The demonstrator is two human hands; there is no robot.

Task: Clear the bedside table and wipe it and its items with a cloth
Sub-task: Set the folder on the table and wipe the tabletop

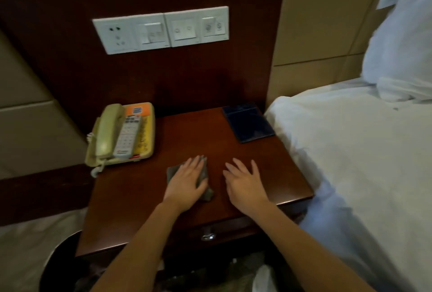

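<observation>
One grey cloth (172, 172) lies at the front middle of the surface (187, 132), pinned flat under the left hand (187, 180), whose fingers are straight. Just beside it the right hand (243, 185) rests spread on bare wood, holding nothing. I'd say the telephone (121, 132) at back left and the dark tray (247, 122) at back right should come off first. Then wipe in even, overlapping strokes, minding the coiled cord (95, 170).

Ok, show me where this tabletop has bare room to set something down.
Bare: middle of the bedside table, between telephone and dark case; the front left corner beside the cloth. Crowded: front centre, left hand on the cloth, right hand flat.
</observation>
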